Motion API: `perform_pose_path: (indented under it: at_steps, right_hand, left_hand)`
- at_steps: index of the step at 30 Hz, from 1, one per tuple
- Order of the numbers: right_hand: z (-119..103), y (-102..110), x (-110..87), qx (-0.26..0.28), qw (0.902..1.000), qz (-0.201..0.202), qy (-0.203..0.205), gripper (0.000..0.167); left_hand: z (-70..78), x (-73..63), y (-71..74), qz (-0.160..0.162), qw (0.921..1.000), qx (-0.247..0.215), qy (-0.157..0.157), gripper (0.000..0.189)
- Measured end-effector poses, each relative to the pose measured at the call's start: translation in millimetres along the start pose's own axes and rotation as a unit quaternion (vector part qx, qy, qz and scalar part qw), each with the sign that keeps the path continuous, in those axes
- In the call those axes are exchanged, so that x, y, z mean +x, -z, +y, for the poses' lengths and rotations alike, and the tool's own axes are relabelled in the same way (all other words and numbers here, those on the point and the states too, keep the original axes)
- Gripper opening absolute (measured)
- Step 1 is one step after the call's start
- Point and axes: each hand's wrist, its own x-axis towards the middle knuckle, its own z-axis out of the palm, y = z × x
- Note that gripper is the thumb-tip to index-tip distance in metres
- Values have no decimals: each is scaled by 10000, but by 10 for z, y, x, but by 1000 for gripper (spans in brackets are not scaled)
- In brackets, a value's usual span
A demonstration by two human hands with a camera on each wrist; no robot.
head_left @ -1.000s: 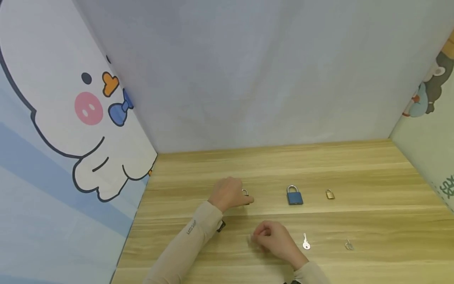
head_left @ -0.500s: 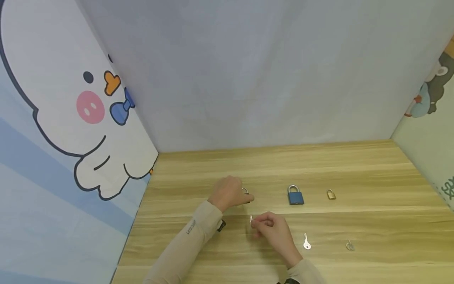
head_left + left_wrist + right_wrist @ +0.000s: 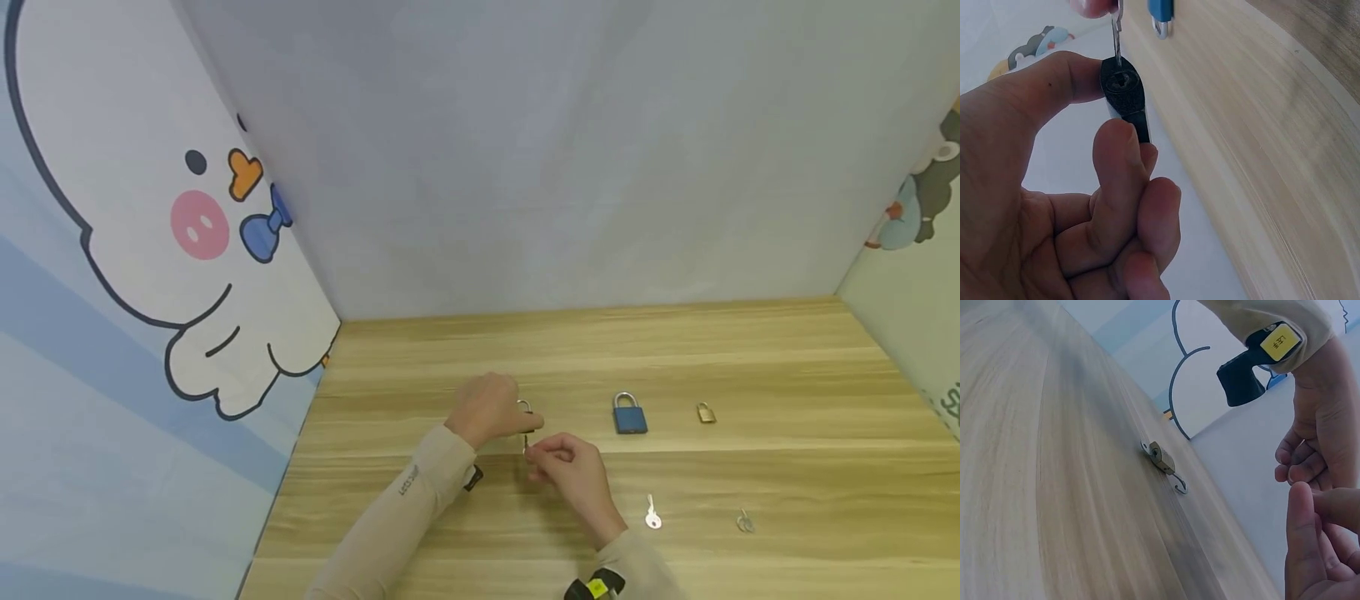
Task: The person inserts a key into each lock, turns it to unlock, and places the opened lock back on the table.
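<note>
My left hand (image 3: 487,410) grips a small black padlock (image 3: 1124,94) between thumb and fingers, its keyhole face showing in the left wrist view. Its silver shackle sticks out past the fingers in the head view. My right hand (image 3: 573,475) pinches a thin silver key (image 3: 1117,37) between thumb and finger. The key's tip is at the edge of the padlock's keyhole face; I cannot tell whether it touches. In the right wrist view, both the key and the black padlock are hidden by the hands.
Right of the hands lie a blue padlock (image 3: 630,419) and a small brass padlock (image 3: 706,413). Nearer are a silver key (image 3: 653,513) and small keys on a ring (image 3: 745,522). Another brass padlock (image 3: 1161,457), shackle unfastened, lies on the table in the right wrist view.
My right hand has lifted and moved away from me with the key, up to the black padlock. My left hand keeps its grip and has hardly moved.
</note>
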Motion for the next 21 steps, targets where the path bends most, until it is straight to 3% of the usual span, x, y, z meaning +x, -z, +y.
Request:
perform_pose_path:
  at_steps: [13,21]
  right_hand:
    - [34,-33,32,184,9996,169,119,12]
    - [23,-59,36,465,9978,447,144,11]
  left_hand:
    - [5,-7,-59,121,9998,29,-155,54]
    - [39,-13,-69,84,10000,13,-46,56]
